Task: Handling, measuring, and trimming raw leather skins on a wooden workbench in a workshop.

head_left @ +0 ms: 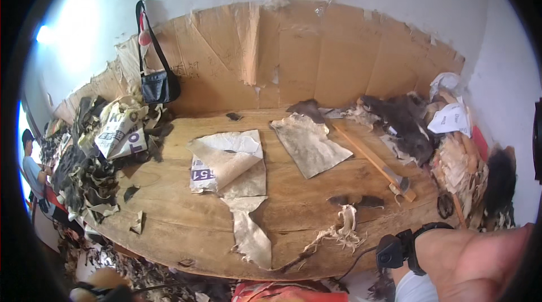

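Observation:
My right hand is at the lower right, off the table's near right edge. A black strap with a small camera is around its wrist, and its fingers are out of sight. At the lower left, my left hand shows only as a blurred, partly hidden shape, its fingers unclear. Neither hand visibly touches anything. On the wooden table, a curled printed paper sheet lies over a pale hide piece. Another pale hide piece lies right of it, beside a long wooden stick with a metal part.
Hide scraps and a printed sack pile up at left. Dark furs and pale hides crowd the right. A ragged scrap lies near the front edge. A black bag hangs behind; another person is far left.

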{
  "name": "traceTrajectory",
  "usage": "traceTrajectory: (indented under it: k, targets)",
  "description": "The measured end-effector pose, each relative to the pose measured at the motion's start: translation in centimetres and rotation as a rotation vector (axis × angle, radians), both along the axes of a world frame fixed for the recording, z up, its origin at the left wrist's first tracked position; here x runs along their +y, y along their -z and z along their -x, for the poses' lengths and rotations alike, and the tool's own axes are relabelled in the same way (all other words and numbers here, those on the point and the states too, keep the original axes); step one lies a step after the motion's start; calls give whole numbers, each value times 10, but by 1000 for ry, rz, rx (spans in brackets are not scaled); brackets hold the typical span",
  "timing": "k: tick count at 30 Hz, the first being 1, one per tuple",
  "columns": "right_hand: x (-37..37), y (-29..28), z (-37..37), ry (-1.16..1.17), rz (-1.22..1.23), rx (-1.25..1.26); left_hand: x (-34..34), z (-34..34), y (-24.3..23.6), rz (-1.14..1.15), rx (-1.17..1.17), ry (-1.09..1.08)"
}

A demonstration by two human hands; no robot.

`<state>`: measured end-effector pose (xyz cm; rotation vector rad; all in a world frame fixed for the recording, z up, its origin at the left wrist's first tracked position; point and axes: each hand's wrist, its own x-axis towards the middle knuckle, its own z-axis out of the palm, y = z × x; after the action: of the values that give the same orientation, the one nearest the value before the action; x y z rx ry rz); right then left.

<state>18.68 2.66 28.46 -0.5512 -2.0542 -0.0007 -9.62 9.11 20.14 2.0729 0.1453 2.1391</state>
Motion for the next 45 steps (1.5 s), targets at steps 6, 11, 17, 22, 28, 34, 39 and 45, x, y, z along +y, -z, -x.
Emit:
traceTrajectory:
  k: [6,11,17,22,28,34,39,45]
  targets:
    - [25,3,21,68,46,-46,19,-4,30,83,-85,12]
    - [20,9,9,91,36,3,20,-6,28,103,-72,-11]
    - [-6,41,-20,117,13,103,26,1,25,111,-17,-40]
    - [-5,56,-23,132,26,167,28,4,24,148,10,-73]
    - [-34,79,-69,131,106,237,19,13,23,253,42,-138]
    - [-59,103,-87,154,122,246,20,9,35,304,6,-170]
    - [-65,118,-90,164,141,295,19,13,37,343,17,-207]
    - [-46,104,-90,156,193,336,16,11,44,418,14,-278]
